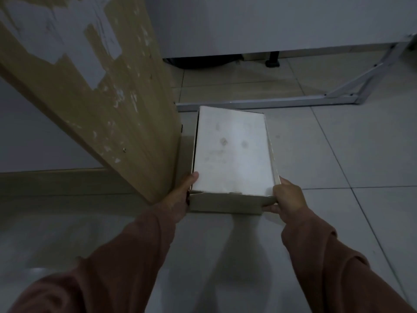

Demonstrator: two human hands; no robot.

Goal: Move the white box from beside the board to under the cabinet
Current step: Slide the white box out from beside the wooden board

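The white box, a flat cardboard carton with a stained white lid, lies on the tiled floor right beside the leaning wooden board. My left hand grips its near left corner, thumb on the lid's edge. My right hand grips the near right corner, fingers curled under the front wall. The white cabinet stands at the back, with a dark gap under its bottom edge.
A grey metal frame lies along the floor just behind the box and rises diagonally at the right. A black leg or foot shows under the cabinet. Light floor tiles spread to the right and front.
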